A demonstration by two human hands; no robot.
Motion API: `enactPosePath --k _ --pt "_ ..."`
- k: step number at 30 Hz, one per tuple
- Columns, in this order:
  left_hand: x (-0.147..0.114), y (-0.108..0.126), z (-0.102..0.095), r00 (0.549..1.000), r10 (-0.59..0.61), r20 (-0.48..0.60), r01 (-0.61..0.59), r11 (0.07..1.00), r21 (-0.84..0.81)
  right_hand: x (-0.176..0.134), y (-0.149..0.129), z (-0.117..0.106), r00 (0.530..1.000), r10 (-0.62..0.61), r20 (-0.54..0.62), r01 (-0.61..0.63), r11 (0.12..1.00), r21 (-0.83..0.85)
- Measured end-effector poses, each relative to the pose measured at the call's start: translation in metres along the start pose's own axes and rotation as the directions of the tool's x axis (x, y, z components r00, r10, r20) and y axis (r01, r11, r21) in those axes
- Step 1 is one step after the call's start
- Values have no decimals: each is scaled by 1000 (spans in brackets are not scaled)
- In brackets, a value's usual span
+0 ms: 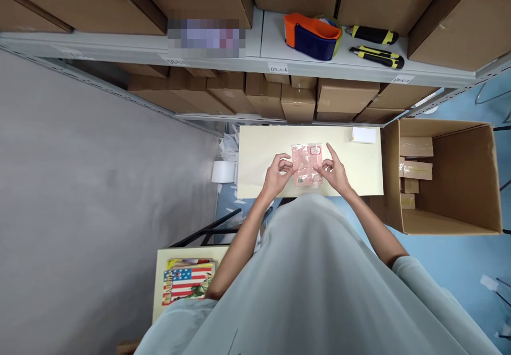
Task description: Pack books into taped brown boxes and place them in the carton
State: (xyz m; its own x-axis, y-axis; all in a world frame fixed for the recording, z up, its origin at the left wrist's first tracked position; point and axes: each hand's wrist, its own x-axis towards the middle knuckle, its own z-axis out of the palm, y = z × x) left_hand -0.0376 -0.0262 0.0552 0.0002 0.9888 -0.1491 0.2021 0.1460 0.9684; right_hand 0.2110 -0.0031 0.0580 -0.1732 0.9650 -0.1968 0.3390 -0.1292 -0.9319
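Observation:
A flat pink packet in clear plastic wrap point(306, 164), with a barcode near its lower left corner, is over the cream table point(259, 137). At its left edge my left hand point(278, 173) is closed, thumb and fingers pinching the wrap. My right hand point(336, 174) grips the packet's right edge between thumb and curled fingers, its index finger pointing up and away. A small white box point(363, 135) lies to the right, near the table's back edge.
At the right stands a large open carton point(459, 179) with several small brown boxes inside. A shelf above the table's back holds cartons, an orange and blue tape dispenser point(313, 36) and box cutters point(377, 57). Magazines point(187, 283) lie on a side table; a white roll point(223, 172) is left.

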Motion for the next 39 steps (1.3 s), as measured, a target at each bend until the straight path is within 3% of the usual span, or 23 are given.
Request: enactPosePath --k 11,19,25,32,39 --pt "2 -11 -6 993 -94 73 102 988 -117 0 -6 1 990 87 107 -99 989 111" --pt "1 -9 -12 977 -162 141 177 979 -100 2 -2 -8 929 135 345 -226 944 239" --pt "0 2 -7 964 -217 151 231 969 -87 0 -4 -2 927 238 292 -312 919 243" --pt "3 -2 -2 971 -225 75 233 965 -118 2 -4 0 903 297 310 -380 890 253" --pt "7 -12 -8 970 -185 161 212 962 -171 7 -3 -10 901 290 322 -385 877 289"
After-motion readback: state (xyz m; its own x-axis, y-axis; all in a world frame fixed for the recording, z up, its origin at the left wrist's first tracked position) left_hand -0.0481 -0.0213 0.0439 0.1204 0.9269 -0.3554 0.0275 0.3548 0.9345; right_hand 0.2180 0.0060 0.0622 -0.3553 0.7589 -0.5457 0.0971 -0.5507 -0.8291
